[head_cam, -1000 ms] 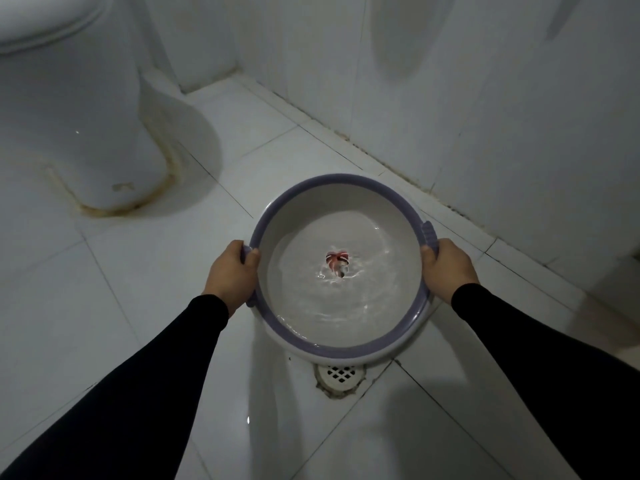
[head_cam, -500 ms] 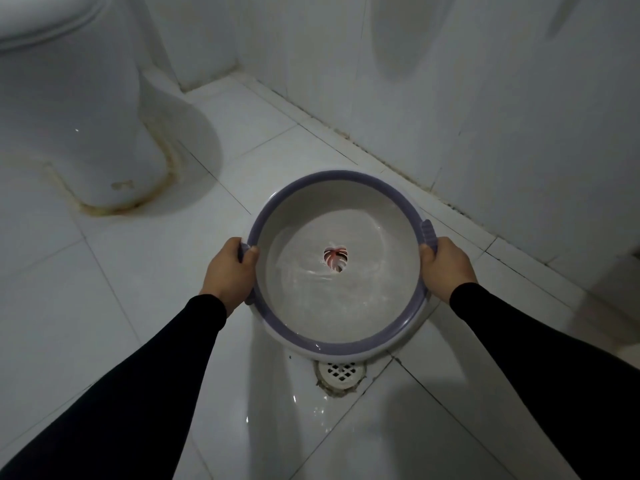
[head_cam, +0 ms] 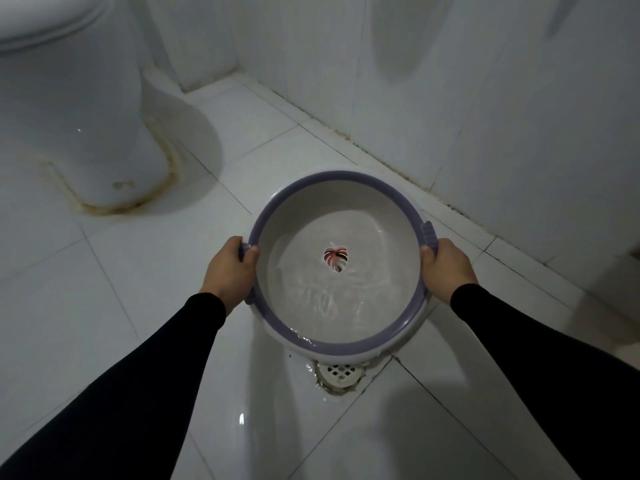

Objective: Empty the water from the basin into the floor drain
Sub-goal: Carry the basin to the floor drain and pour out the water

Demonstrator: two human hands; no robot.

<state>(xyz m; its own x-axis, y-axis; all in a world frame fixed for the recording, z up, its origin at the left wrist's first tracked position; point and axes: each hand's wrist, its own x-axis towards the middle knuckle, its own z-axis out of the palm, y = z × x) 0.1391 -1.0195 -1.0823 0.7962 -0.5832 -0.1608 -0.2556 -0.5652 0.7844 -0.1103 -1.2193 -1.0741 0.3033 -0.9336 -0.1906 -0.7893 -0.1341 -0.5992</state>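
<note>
Two black sleeves [head_cam: 145,382] reach in from the bottom of the frame, and right between them, low on the white tiled floor [head_cam: 104,289], sits the floor drain [head_cam: 341,372], a round white grate with grimy grout around it and wet shine on the tiles beside it. Just above the grate hangs the near lip of the basin [head_cam: 325,346], overlapping the drain's far edge from this angle. The left hand [head_cam: 228,268] is clamped on the basin's left handle, fingers curled around the outside, thumb hooked over the rim. The right hand [head_cam: 446,268] grips the right handle the same way, closed tight on it. So the basin sits squarely between the two hands, held at its opposite sides.

The basin itself: round, pale inside, with a purple-grey band round the rim. It tips toward the person, the water [head_cam: 322,299] pooled against the near wall, rippled and reaching up to the near lip. A small red and dark leaf motif [head_cam: 335,259] shows on the bottom.

Farther off, the base of a white toilet [head_cam: 79,116] stands at upper left, with brownish staining where it meets the floor. The tiled wall [head_cam: 485,98] runs behind on the right.
</note>
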